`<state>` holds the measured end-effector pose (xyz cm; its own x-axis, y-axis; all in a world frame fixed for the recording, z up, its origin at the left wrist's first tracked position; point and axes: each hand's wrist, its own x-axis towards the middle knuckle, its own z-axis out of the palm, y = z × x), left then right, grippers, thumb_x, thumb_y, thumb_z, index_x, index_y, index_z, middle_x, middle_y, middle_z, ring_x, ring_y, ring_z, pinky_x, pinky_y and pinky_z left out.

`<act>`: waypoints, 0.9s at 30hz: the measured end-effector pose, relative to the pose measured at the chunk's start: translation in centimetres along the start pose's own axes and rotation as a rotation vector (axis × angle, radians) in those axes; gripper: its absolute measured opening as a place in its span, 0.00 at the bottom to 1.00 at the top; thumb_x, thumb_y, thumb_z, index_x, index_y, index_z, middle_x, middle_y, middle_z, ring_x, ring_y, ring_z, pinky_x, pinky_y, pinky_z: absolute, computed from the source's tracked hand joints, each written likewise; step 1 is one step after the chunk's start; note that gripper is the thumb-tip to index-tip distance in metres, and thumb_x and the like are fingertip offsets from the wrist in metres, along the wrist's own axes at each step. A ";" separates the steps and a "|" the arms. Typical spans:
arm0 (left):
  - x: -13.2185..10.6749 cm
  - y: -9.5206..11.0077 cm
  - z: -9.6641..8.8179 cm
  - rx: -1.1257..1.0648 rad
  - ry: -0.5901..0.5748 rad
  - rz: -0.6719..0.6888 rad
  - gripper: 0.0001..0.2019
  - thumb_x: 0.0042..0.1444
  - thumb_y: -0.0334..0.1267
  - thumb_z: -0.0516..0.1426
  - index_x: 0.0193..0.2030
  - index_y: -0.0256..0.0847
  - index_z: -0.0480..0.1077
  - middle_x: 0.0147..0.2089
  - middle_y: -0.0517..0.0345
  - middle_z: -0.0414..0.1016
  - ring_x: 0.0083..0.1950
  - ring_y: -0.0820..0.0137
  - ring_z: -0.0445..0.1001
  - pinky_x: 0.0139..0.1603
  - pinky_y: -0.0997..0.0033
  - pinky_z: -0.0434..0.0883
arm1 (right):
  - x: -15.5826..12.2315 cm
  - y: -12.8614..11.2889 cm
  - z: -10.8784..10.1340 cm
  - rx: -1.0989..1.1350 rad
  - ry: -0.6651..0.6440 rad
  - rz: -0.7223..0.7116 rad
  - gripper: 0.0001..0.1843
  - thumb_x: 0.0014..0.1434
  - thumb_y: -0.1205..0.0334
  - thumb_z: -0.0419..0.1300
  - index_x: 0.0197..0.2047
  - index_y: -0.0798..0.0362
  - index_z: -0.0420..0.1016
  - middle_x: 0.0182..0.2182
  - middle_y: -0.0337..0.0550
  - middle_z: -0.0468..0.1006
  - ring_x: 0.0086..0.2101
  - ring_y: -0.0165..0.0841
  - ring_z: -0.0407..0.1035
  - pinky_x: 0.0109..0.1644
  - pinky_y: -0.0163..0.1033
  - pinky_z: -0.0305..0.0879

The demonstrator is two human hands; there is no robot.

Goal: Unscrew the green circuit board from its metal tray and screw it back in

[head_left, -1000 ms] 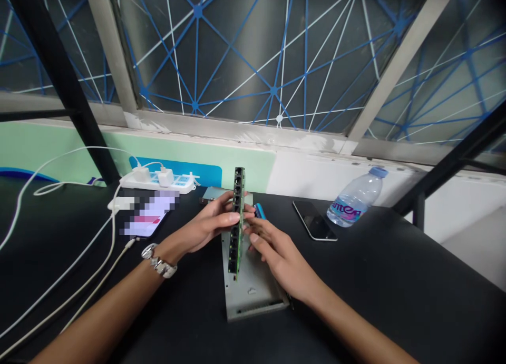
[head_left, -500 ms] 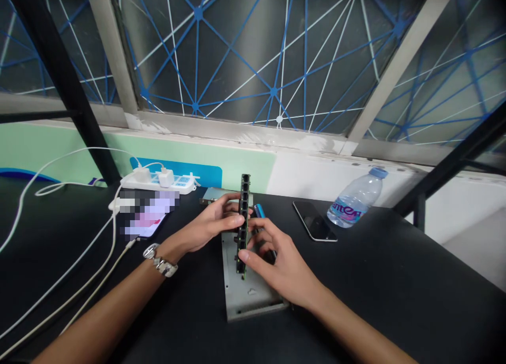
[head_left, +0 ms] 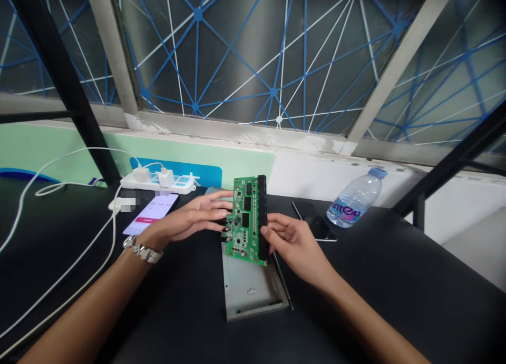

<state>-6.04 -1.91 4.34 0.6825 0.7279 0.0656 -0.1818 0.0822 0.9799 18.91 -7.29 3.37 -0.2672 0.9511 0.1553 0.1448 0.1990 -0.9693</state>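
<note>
A green circuit board point(head_left: 245, 219) with black chips is tilted above a grey metal casing point(head_left: 237, 295) on the black table. A black row of ports point(head_left: 262, 216) runs along its right side. My right hand point(head_left: 294, 243) pinches that port side between thumb and fingers. On the opposite side, my left hand point(head_left: 197, 216) has its fingers stretched out and apart, tips at the board's left edge; whether they touch it I cannot tell. A thin rod-like tool point(head_left: 285, 282) lies along the casing's right edge, partly hidden by the board and my right hand.
A lit phone point(head_left: 152, 214) lies left, by a white power strip point(head_left: 177, 183) with plugs and cables. At the right are a dark phone point(head_left: 316, 224) and a water bottle point(head_left: 356, 198). Behind the table stand a wall and windows.
The board has turned from edge-on, ports toward me, to showing its chip-covered face. My left fingers have moved off the port row to the left edge; my right hand has shifted slightly right.
</note>
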 end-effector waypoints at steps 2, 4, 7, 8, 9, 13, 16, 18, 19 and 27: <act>-0.4 0.4 -0.4 0.004 0.019 -0.034 0.28 0.58 0.34 0.61 0.65 0.49 0.62 0.60 0.47 0.67 0.60 0.57 0.67 0.53 0.58 0.73 | 0.3 0.3 -0.4 -0.006 -0.010 0.000 0.11 0.61 0.55 0.60 0.34 0.53 0.67 0.25 0.35 0.67 0.25 0.28 0.62 0.26 0.34 0.61; -0.6 0.7 -0.6 -0.002 0.038 -0.044 0.27 0.59 0.33 0.61 0.64 0.50 0.62 0.59 0.48 0.68 0.58 0.59 0.69 0.51 0.59 0.74 | 0.5 0.6 -0.5 -0.018 0.006 -0.014 0.12 0.61 0.54 0.60 0.32 0.53 0.65 0.25 0.35 0.66 0.25 0.27 0.61 0.27 0.34 0.60; -0.5 0.5 -0.6 -0.005 -0.002 -0.056 0.24 0.59 0.32 0.61 0.62 0.48 0.65 0.56 0.48 0.70 0.53 0.62 0.73 0.47 0.64 0.76 | 0.6 0.9 -0.3 -0.029 0.032 -0.032 0.13 0.60 0.53 0.61 0.39 0.53 0.67 0.28 0.37 0.68 0.30 0.30 0.65 0.33 0.36 0.64; -0.3 0.2 -0.6 -0.002 -0.034 -0.070 0.24 0.58 0.31 0.61 0.61 0.46 0.66 0.55 0.47 0.71 0.52 0.63 0.74 0.46 0.65 0.76 | 0.6 0.9 -0.1 -0.024 0.030 -0.049 0.13 0.61 0.53 0.61 0.41 0.54 0.67 0.30 0.38 0.70 0.32 0.32 0.67 0.36 0.38 0.66; -0.2 -0.1 -0.6 0.000 -0.067 -0.086 0.23 0.58 0.31 0.61 0.60 0.45 0.67 0.54 0.47 0.72 0.50 0.64 0.75 0.45 0.67 0.76 | 0.5 0.9 0.0 -0.017 0.021 -0.072 0.14 0.61 0.53 0.60 0.43 0.53 0.68 0.32 0.40 0.71 0.35 0.33 0.68 0.41 0.40 0.67; 0.4 -1.7 -0.7 -0.052 -0.144 -0.094 0.25 0.53 0.33 0.65 0.58 0.42 0.68 0.52 0.47 0.74 0.47 0.65 0.77 0.45 0.67 0.74 | 0.2 0.7 0.6 0.008 -0.029 -0.170 0.12 0.65 0.56 0.57 0.48 0.53 0.69 0.40 0.45 0.74 0.43 0.35 0.70 0.53 0.45 0.65; 0.3 -2.5 -0.4 -0.071 -0.179 -0.138 0.27 0.49 0.37 0.68 0.56 0.41 0.69 0.51 0.47 0.75 0.48 0.61 0.76 0.49 0.60 0.73 | -0.1 0.4 0.9 -0.003 -0.060 -0.231 0.14 0.68 0.58 0.53 0.55 0.51 0.67 0.46 0.46 0.74 0.47 0.35 0.70 0.57 0.45 0.63; 0.1 -2.6 0.1 -0.070 -0.241 -0.195 0.27 0.47 0.40 0.68 0.54 0.41 0.71 0.48 0.47 0.77 0.48 0.59 0.77 0.51 0.56 0.72 | -0.4 0.3 1.3 -0.026 -0.068 -0.268 0.16 0.69 0.58 0.52 0.58 0.49 0.66 0.49 0.47 0.74 0.50 0.36 0.69 0.59 0.45 0.63; 0.0 -2.6 0.5 -0.076 -0.281 -0.218 0.27 0.46 0.42 0.68 0.54 0.41 0.71 0.46 0.47 0.77 0.48 0.57 0.77 0.51 0.54 0.72 | -0.6 0.2 1.4 -0.039 -0.059 -0.280 0.17 0.69 0.58 0.51 0.60 0.49 0.65 0.50 0.47 0.74 0.51 0.36 0.69 0.59 0.45 0.63; 0.3 -2.5 3.1 -0.110 -0.380 -0.172 0.34 0.49 0.41 0.67 0.63 0.46 0.64 0.53 0.45 0.74 0.51 0.52 0.76 0.47 0.51 0.74 | -0.7 0.4 1.6 -0.170 0.070 -0.331 0.21 0.69 0.58 0.51 0.64 0.45 0.64 0.56 0.47 0.69 0.54 0.38 0.66 0.62 0.48 0.61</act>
<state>-3.17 -3.98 2.48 0.9180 0.3964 -0.0115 -0.1034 0.2674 0.9580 17.62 -8.27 2.52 -0.2611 0.8414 0.4731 0.2192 0.5290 -0.8198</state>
